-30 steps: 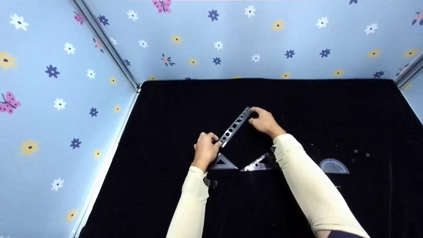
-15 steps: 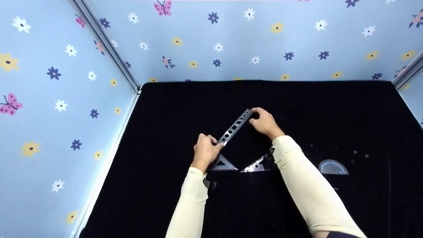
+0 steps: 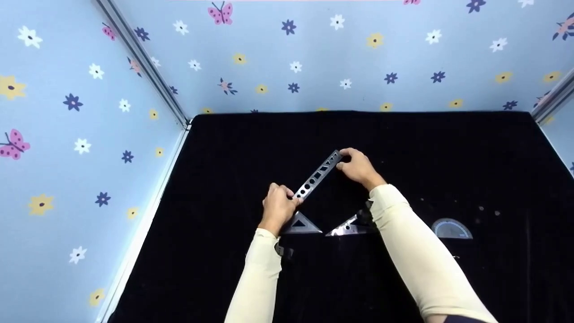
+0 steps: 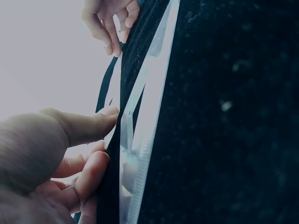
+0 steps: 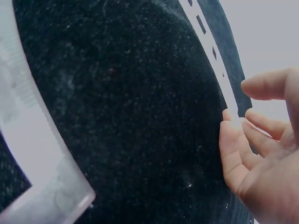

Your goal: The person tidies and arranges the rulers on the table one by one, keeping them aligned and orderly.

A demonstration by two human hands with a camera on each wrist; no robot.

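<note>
A grey stencil ruler (image 3: 317, 176) with cut-out shapes lies slantwise over the black cloth in the head view. My left hand (image 3: 279, 204) pinches its lower left end, thumb on top. At the upper right end, the fingertips of my right hand (image 3: 358, 167) touch the ruler; in the right wrist view the thumb (image 5: 268, 85) stands apart from it. Just beside and below my left hand lies a clear triangular set square (image 3: 309, 228), partly hidden by that hand. Another set square (image 3: 343, 229) lies under my right forearm, which covers part of it.
A half-round protractor (image 3: 452, 229) lies on the cloth to the right of my right sleeve. The black cloth (image 3: 224, 179) reaches back to a flowered blue wall (image 3: 314, 54). Another such wall (image 3: 45, 179) bounds the left side.
Inching down and left, the ruler has slid a little further under my left thumb. Both hands keep their places at its ends. The whole view has shifted slightly downward.
</note>
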